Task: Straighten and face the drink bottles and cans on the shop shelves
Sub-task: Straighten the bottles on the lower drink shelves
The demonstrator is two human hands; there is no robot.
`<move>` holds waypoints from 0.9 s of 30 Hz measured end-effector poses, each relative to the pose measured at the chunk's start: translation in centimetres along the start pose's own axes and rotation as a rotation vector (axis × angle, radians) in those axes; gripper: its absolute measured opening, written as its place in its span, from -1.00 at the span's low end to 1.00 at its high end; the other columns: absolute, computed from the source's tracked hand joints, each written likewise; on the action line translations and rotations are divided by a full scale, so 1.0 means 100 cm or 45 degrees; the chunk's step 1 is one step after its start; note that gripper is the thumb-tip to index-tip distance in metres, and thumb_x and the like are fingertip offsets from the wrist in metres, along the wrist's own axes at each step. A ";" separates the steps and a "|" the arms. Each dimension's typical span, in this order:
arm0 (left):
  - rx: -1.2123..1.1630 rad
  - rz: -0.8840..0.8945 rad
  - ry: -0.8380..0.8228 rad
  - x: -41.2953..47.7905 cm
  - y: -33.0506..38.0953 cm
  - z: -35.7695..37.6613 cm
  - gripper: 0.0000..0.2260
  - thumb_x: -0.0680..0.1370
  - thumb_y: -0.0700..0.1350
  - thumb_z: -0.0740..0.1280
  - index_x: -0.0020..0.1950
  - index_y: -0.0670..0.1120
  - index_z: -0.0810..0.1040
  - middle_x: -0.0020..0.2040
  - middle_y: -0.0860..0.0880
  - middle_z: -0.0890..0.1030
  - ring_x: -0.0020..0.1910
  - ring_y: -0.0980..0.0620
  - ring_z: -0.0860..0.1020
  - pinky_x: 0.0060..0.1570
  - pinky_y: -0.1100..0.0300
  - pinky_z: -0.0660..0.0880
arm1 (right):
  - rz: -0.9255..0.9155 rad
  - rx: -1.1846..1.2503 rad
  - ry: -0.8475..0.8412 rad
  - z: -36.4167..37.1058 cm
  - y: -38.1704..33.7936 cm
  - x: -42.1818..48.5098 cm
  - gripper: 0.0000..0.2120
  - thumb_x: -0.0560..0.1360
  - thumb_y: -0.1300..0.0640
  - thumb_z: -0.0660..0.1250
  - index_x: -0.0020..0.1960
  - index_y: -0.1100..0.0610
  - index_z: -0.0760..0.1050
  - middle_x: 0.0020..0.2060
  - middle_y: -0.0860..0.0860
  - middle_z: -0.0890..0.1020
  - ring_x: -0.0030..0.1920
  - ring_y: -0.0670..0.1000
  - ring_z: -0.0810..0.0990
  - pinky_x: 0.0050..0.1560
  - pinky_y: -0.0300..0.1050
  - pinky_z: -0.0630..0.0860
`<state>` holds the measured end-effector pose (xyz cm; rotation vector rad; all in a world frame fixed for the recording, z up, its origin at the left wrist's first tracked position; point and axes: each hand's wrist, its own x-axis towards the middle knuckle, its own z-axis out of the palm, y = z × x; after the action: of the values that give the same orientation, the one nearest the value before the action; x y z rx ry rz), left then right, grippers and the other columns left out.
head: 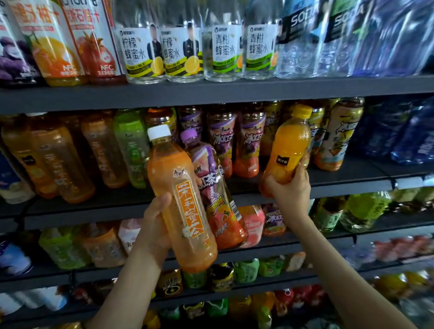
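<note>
Dark metal shelving fills the view, tier above tier, in dim light. On the top shelf (208,93) stand juice bottles (52,47) at the left, clear honey-water bottles (182,47) in the middle, all labels forward, and soda bottles (300,38) at the right. On the middle shelf (65,211) the amber tea bottles (60,157) at the left are blurred.

The left hand (156,215) holds two bottles together in front of the shelves: a white-capped tea bottle (180,202) with an orange label facing out, and just behind it, touching, a purple-capped bottle (217,194). Both lean with caps to the left. The thumb presses the tea bottle's left side; the fingers are hidden behind.

Further right, purple-labelled bottles (249,143) stand in a row. The right hand (289,189) grips the lower part of an orange juice bottle (288,149) with a yellow cap, thumb and fingers curled round it, at the shelf's front edge, its cap tilted right. Blue water bottles (411,133) fill the far right. The lower shelves hold more bottles and cans, too blurred to tell apart.
</note>
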<state>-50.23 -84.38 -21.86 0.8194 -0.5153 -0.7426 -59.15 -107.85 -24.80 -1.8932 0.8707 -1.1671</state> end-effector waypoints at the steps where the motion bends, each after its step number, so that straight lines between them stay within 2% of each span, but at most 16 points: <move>1: -0.015 -0.024 0.006 0.001 -0.003 0.005 -0.43 -0.22 0.19 0.64 -0.31 -0.02 0.71 -0.36 -0.01 0.64 -0.38 0.05 0.63 -0.37 0.20 0.59 | 0.007 -0.018 0.011 -0.004 0.003 0.004 -0.40 0.35 0.01 0.43 0.29 0.23 0.35 0.09 0.12 0.47 0.11 0.15 0.46 0.04 0.06 0.44; 5: -0.065 -0.117 0.051 0.004 -0.015 0.021 -0.40 -0.31 0.14 0.64 -0.35 -0.06 0.70 -0.38 -0.05 0.63 -0.41 0.01 0.62 -0.42 0.17 0.58 | 0.007 -0.059 -0.002 -0.011 0.010 0.019 -0.43 0.39 0.03 0.44 0.30 0.21 0.34 0.14 0.15 0.47 0.15 0.17 0.45 0.08 0.07 0.44; 10: -0.115 -0.125 0.073 0.008 -0.024 0.029 -0.38 -0.31 0.12 0.64 -0.32 -0.07 0.70 -0.36 -0.07 0.63 -0.40 -0.02 0.62 -0.43 0.14 0.58 | -0.037 -0.106 -0.059 -0.014 0.015 0.033 -0.46 0.41 0.02 0.44 0.28 0.22 0.37 0.13 0.17 0.50 0.14 0.19 0.47 0.08 0.06 0.43; 15: -0.081 -0.103 0.057 0.008 -0.021 0.037 -0.39 -0.34 0.12 0.64 -0.36 -0.06 0.70 -0.39 -0.06 0.63 -0.43 0.00 0.62 -0.46 0.16 0.57 | -0.018 -0.078 -0.176 -0.014 0.015 0.046 -0.36 0.43 0.00 0.44 0.39 0.20 0.30 0.23 0.16 0.50 0.22 0.16 0.47 0.20 0.12 0.45; 19: -0.030 -0.068 0.030 0.008 -0.020 0.037 -0.39 -0.31 0.15 0.64 -0.33 -0.03 0.71 -0.37 -0.04 0.64 -0.40 0.02 0.63 -0.43 0.16 0.58 | -0.032 -0.100 -0.239 -0.013 0.013 0.049 -0.30 0.41 0.07 0.48 0.42 0.25 0.23 0.28 0.21 0.44 0.28 0.20 0.41 0.23 0.07 0.40; 21: 0.001 -0.058 -0.004 0.008 -0.019 0.037 -0.40 -0.26 0.16 0.64 -0.29 -0.02 0.72 -0.35 -0.03 0.64 -0.37 0.03 0.63 -0.39 0.17 0.58 | -0.083 -0.154 -0.164 -0.012 0.012 0.042 -0.25 0.38 0.13 0.50 0.42 0.31 0.19 0.30 0.26 0.37 0.32 0.24 0.33 0.28 0.10 0.35; 23: 0.039 -0.049 -0.013 0.009 -0.018 0.035 -0.41 -0.24 0.18 0.63 -0.28 -0.01 0.72 -0.34 -0.02 0.64 -0.36 0.05 0.63 -0.38 0.18 0.58 | -0.163 -0.146 0.023 -0.012 0.006 0.027 -0.30 0.37 0.16 0.50 0.36 0.34 0.22 0.24 0.27 0.36 0.29 0.27 0.31 0.28 0.18 0.33; 24: 0.044 -0.053 -0.007 0.010 -0.018 0.034 -0.40 -0.25 0.18 0.63 -0.28 -0.02 0.72 -0.34 -0.03 0.64 -0.36 0.04 0.63 -0.38 0.18 0.58 | -0.214 -0.106 0.093 -0.011 0.000 0.018 -0.35 0.37 0.15 0.50 0.31 0.33 0.25 0.18 0.23 0.38 0.24 0.24 0.34 0.25 0.14 0.35; 25: 0.033 -0.064 0.007 0.010 -0.017 0.033 -0.39 -0.26 0.17 0.63 -0.29 -0.02 0.72 -0.34 -0.04 0.64 -0.36 0.03 0.63 -0.39 0.18 0.58 | -0.263 -0.050 0.087 -0.012 -0.007 0.009 -0.40 0.37 0.13 0.51 0.25 0.29 0.29 0.11 0.16 0.40 0.18 0.16 0.38 0.19 0.00 0.40; 26: 0.019 -0.071 0.019 0.011 -0.017 0.032 -0.38 -0.27 0.16 0.64 -0.28 -0.03 0.72 -0.33 -0.05 0.65 -0.36 0.02 0.63 -0.39 0.17 0.58 | -0.273 0.026 -0.020 -0.013 -0.017 0.001 -0.47 0.38 0.08 0.51 0.19 0.23 0.32 0.05 0.06 0.42 0.10 0.07 0.42 0.10 -0.19 0.42; 27: 0.014 -0.067 0.022 0.011 -0.016 0.030 -0.38 -0.27 0.16 0.64 -0.28 -0.03 0.72 -0.33 -0.05 0.65 -0.35 0.02 0.64 -0.39 0.17 0.58 | -0.229 0.101 -0.224 -0.014 -0.028 -0.007 -0.54 0.40 0.03 0.49 0.15 0.16 0.35 -0.01 -0.01 0.46 0.01 -0.02 0.46 -0.03 -0.36 0.42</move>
<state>-52.14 -87.35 -21.24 0.8520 -0.4842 -0.7812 -60.25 -106.22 -22.24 -2.0058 0.5604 -1.1021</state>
